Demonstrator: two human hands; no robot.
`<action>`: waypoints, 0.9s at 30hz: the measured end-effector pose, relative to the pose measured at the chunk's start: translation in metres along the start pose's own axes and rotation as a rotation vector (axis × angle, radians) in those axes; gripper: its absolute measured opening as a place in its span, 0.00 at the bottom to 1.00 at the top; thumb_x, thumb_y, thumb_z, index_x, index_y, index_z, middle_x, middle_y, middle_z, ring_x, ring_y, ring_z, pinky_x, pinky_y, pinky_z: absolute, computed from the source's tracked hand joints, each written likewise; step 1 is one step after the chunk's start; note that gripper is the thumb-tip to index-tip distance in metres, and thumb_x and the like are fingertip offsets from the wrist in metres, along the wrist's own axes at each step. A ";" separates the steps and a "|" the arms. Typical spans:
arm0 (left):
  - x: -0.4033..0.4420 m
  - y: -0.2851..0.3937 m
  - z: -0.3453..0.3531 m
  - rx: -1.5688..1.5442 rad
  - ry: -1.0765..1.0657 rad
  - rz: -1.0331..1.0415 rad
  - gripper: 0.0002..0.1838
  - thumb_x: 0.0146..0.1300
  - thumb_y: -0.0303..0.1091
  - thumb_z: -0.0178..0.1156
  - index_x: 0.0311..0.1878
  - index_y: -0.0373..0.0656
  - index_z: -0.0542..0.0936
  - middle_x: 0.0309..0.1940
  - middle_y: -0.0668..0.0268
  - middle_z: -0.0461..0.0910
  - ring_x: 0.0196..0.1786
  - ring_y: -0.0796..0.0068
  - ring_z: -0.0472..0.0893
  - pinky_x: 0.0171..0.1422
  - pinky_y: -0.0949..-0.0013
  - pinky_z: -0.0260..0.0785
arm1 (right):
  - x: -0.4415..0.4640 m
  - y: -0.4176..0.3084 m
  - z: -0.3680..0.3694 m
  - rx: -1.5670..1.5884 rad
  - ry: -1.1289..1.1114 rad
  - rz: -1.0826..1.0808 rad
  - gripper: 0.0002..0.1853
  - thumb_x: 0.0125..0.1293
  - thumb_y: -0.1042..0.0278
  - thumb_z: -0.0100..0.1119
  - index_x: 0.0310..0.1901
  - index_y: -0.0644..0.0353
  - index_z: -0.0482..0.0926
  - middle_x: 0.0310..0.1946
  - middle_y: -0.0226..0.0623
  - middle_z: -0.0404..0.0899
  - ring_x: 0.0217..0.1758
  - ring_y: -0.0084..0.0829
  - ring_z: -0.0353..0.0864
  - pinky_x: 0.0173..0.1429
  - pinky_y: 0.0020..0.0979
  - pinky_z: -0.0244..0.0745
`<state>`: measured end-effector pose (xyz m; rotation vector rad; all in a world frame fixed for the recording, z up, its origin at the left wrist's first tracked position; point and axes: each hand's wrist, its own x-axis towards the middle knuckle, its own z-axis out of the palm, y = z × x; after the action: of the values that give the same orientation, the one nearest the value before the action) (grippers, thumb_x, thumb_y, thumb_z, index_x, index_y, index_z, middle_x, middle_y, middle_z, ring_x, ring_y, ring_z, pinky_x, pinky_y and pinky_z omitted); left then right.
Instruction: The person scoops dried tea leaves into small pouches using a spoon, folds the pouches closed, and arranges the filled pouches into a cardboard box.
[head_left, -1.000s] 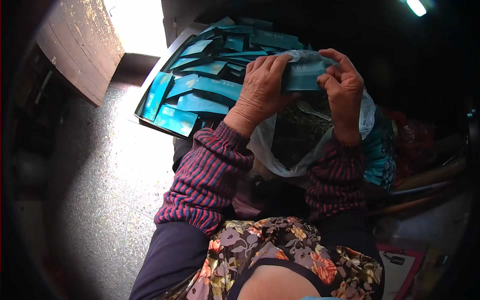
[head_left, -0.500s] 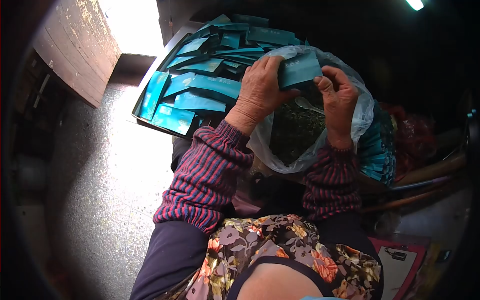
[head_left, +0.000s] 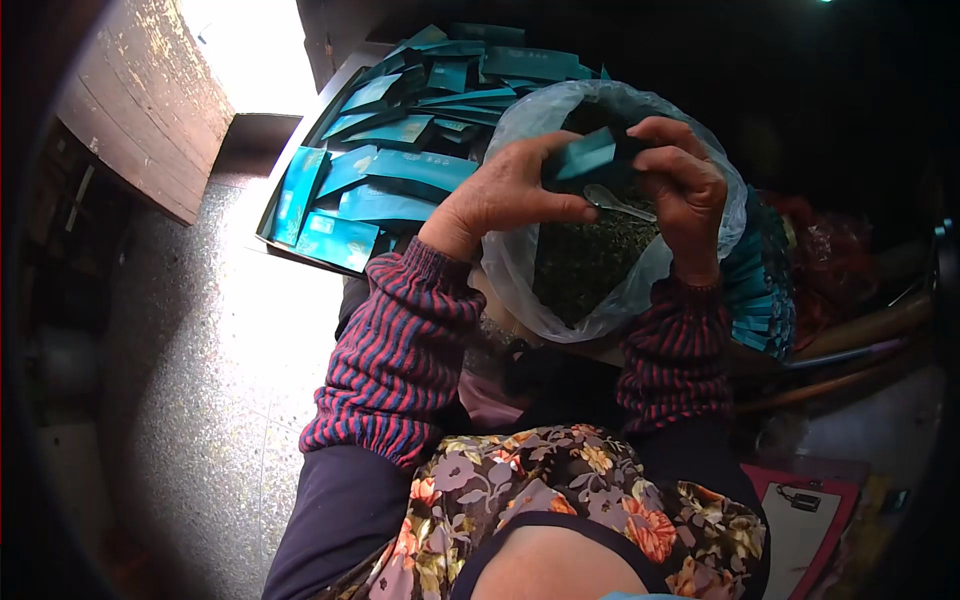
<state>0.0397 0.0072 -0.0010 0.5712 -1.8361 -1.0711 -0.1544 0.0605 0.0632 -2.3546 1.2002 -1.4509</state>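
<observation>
A small teal packet (head_left: 588,154) is tilted between my hands, above an opened clear plastic bag (head_left: 515,285). My left hand (head_left: 505,190) grips the packet's left end, its thumb stretched out below. My right hand (head_left: 688,185) has its fingers curled at the packet's shaded right end, seemingly pinching it; the exact contact is dark. Inside the bag lie dark green dried leaves (head_left: 580,270), which look like loose tea. A clear plastic spoon (head_left: 620,205) rests on the leaves, partly hidden by my hands.
A shallow box (head_left: 268,222) full of similar teal packets (head_left: 405,203) stands to the left. More teal packets (head_left: 762,310) are bunched right of the bag, near red plastic (head_left: 835,265). A pink-edged clipboard (head_left: 800,530) lies lower right. A wooden panel (head_left: 150,110) stands upper left.
The packet has tipped, so its broad printed face no longer faces me. My left hand has shifted slightly left and its thumb has come off the packet. More of the spoon shows.
</observation>
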 end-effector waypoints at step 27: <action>0.003 -0.012 0.006 0.034 0.015 -0.080 0.41 0.39 0.47 0.77 0.55 0.35 0.72 0.45 0.58 0.77 0.50 0.67 0.77 0.57 0.64 0.68 | 0.002 -0.003 0.005 0.001 -0.141 0.060 0.07 0.50 0.82 0.63 0.32 0.70 0.79 0.40 0.43 0.80 0.44 0.34 0.80 0.48 0.30 0.75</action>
<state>0.0324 0.0016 -0.0107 0.6762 -1.8344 -1.0867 -0.1481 0.0599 0.0639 -2.3539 1.2225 -1.2440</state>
